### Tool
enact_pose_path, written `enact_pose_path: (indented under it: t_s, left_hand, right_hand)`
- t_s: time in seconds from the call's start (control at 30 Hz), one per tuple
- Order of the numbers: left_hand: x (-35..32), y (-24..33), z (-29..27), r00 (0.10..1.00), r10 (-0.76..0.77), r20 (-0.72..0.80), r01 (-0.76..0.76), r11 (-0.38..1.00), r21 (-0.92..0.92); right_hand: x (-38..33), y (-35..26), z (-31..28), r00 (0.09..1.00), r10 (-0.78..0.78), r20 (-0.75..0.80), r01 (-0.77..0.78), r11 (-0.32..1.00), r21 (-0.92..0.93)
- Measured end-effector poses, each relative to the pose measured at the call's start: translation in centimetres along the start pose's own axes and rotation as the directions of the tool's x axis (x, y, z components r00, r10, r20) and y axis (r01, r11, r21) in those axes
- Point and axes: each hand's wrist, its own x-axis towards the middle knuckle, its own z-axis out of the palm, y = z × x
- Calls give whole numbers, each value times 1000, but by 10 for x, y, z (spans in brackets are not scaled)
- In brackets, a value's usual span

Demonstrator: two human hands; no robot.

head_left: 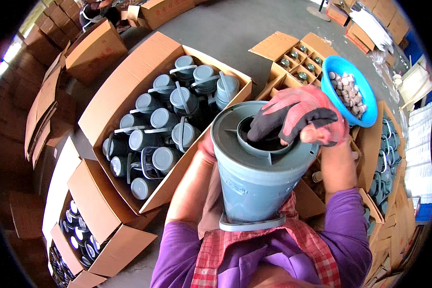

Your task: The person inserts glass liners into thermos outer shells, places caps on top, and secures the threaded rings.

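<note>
One grey-blue plastic container (247, 189) tilts in front of the person's chest, its broad round end facing up and its tapered body narrowing toward the checked red-and-white apron (207, 257). A raised ring (264, 156) surrounds a dark recess in that broad end, and a grey band-like handle (252, 224) sits at the narrow end, close against the apron.

The right grip (305, 115), in a worn pink-and-black glove, lies over the far right part of the broad end. Its fingers are bent and partly closed, dipping into the recess inside the ring; whether they pinch anything there cannot be told. The left grip (206, 148) is at the container's left side, largely hidden behind it, so how far it is open cannot be told. Purple sleeves (345, 225) cover both upper arms.

Left of the container, a large open cardboard box (129, 72) holds many grey lidded pails (180, 101) with handles. A smaller open carton (98, 189) below it holds dark pieces with pale tops. Beyond the right grip, a blue basin (362, 121) contains small round pale pieces (346, 91), beside a divided carton (273, 45) of glass jars (301, 76).
</note>
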Motion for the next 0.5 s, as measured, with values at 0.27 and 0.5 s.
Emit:
enact_pose_path:
  t_s: [0.27, 0.5]
  left_hand:
    - [-28, -50, 26, 966, -86, 244, -69, 824, 562]
    - [-85, -56, 6, 961, 87, -262, 154, 619, 770]
  right_hand:
    - [45, -76, 24, 907, 421, -20, -375, 785, -492]
    - [-6, -52, 4, 703, 706, -85, -712, 698, -79]
